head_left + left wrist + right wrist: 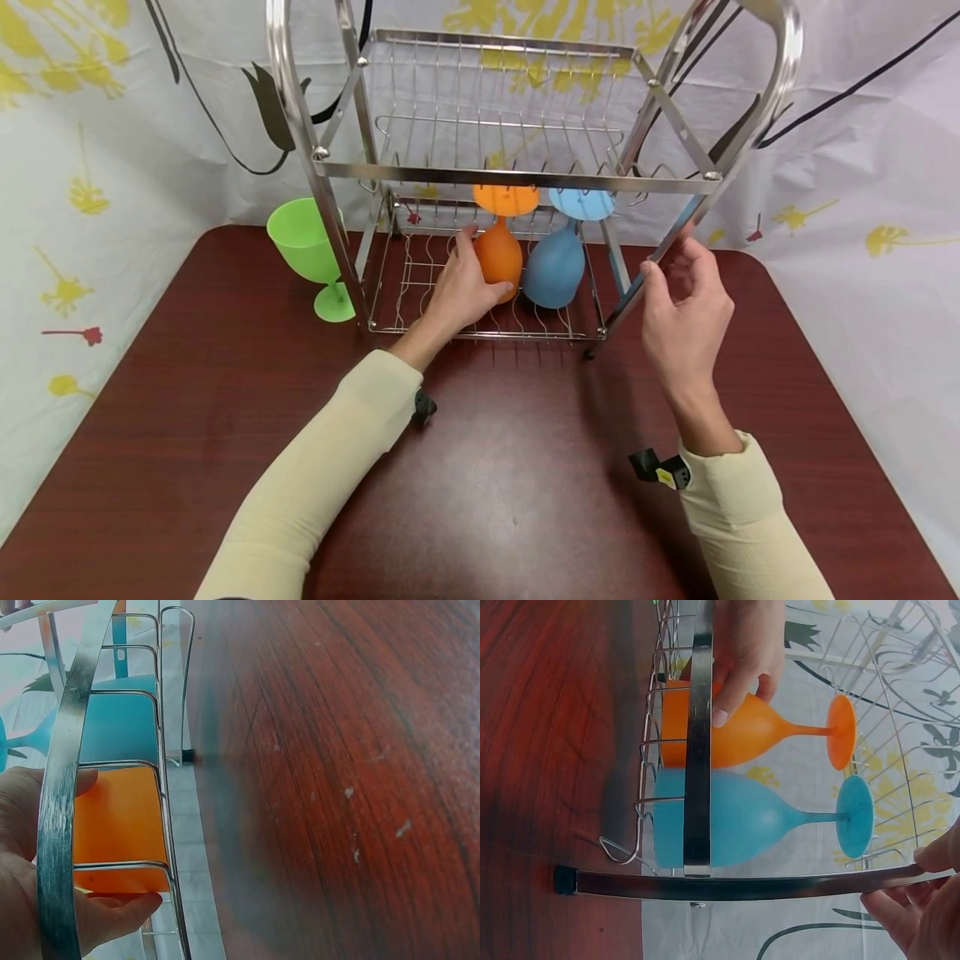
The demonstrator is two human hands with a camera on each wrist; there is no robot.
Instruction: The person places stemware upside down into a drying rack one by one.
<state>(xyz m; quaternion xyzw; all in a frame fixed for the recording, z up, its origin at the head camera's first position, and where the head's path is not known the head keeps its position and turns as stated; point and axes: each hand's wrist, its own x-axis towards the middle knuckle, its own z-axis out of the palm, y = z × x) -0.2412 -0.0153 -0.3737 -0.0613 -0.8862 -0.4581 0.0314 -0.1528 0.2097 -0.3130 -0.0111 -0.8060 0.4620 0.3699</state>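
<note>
An orange goblet (498, 254) stands upside down on the lower tier of a metal dish rack (517, 178). My left hand (467, 287) holds its bowl, thumb in front and fingers on the far side. Right beside it, a blue goblet (555, 268) is also upside down, its foot just under the upper tier. On the right, my right hand (688, 312) grips the rack's right upright, thumb and fingers on either side of the bar, as the right wrist view shows with the post (817, 886).
A green goblet (307, 246) stands upright on the dark red wooden table (480, 467), just left of the rack. Behind the table hangs a white sheet (847, 158) with yellow flower prints. The rack's upper tier (495, 108) overhangs the goblets.
</note>
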